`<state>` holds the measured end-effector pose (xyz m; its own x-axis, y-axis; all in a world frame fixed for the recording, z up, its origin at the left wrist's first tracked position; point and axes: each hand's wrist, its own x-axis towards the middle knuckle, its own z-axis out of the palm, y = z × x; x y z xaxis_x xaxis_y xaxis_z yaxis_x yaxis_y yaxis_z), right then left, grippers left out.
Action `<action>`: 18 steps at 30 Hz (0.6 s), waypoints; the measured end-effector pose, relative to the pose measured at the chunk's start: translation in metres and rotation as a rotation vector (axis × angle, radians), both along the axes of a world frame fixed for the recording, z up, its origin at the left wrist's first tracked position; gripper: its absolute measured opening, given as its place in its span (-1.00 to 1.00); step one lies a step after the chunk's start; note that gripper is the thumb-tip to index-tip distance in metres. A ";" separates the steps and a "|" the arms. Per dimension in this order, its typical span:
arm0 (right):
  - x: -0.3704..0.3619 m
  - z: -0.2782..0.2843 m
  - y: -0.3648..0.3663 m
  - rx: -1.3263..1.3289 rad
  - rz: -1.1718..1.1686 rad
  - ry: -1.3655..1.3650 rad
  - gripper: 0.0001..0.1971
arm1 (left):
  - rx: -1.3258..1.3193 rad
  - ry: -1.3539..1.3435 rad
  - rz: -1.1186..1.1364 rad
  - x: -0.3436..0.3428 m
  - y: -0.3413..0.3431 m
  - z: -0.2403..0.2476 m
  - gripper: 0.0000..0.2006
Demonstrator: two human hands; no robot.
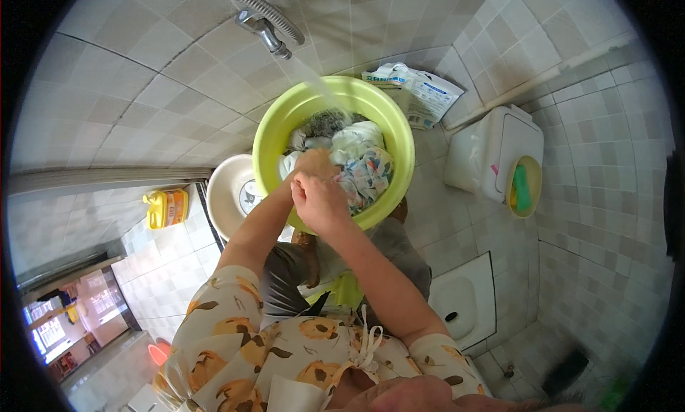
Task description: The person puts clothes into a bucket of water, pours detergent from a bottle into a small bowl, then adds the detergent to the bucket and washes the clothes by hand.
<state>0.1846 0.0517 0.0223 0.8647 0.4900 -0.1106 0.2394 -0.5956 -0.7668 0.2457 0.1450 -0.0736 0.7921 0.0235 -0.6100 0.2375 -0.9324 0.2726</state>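
A yellow-green basin holds wet laundry, with water running into it from a wall tap. Inside lie a white garment, a multicoloured patterned cloth and a dark grey cloth. My left hand is over the near left part of the laundry, its fingers bent down and mostly hidden. Crossing over it at the wrist is my right hand, near the basin's front rim. Its fingers are curled against my left wrist; whether anything small is inside them cannot be seen.
A white basin stands at the left, beside a yellow jug. Behind the green basin, right, leans a white detergent bag. Farther right are a white bin and a small yellow bowl with a green item. A squat toilet lies right of my legs.
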 end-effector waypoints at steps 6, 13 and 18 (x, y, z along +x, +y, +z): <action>-0.006 0.002 0.001 0.158 -0.059 -0.191 -0.84 | 0.043 -0.071 -0.055 -0.043 0.000 0.049 -0.62; -0.004 -0.002 0.007 -0.012 0.092 0.060 -0.80 | 0.004 -0.191 -0.076 -0.063 -0.007 0.035 -0.64; -0.008 -0.019 0.012 0.019 0.072 0.049 -0.79 | -0.012 -0.211 -0.080 -0.071 -0.012 0.021 -0.65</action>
<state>0.1766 0.0637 0.0033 0.8210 0.5530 -0.1420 0.2430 -0.5635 -0.7896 0.1748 0.1328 -0.0526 0.9012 -0.0508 -0.4304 0.0997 -0.9421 0.3200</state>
